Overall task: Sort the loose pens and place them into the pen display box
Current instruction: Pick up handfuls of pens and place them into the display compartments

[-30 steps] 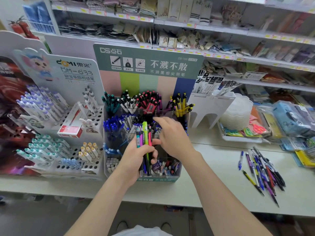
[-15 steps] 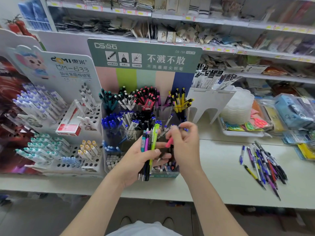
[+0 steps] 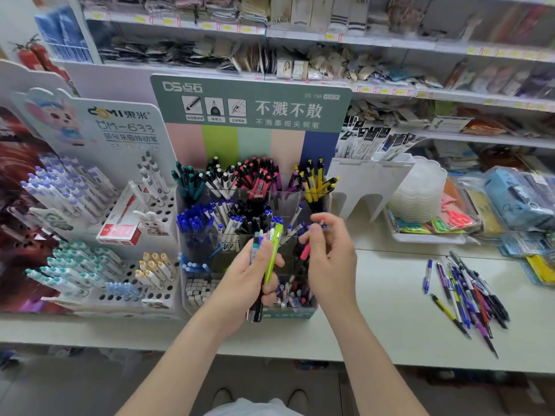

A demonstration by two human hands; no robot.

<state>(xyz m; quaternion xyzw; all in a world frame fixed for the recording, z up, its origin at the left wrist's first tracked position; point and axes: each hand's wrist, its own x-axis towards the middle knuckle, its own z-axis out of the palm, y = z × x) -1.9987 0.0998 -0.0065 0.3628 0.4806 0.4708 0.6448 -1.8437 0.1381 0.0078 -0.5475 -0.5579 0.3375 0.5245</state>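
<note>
My left hand grips a bunch of pens, a lime-green one foremost, held upright in front of the pen display box. My right hand pinches a single pink pen just right of the bunch, over the box's front compartments. The clear box has tiers of compartments filled with teal, white, pink, yellow, blue and black pens under a green header card. A heap of loose pens lies on the counter to the right.
White peg-hole pen displays stand left of the box, with a red-and-white carton on them. A white stand, stacked clear trays and packaged goods sit at the right. Stocked shelves run behind. The counter edge is near me.
My right hand drew back from the box's rear compartments and took a pink pen from the bunch. My left hand lifted the bunch slightly.
</note>
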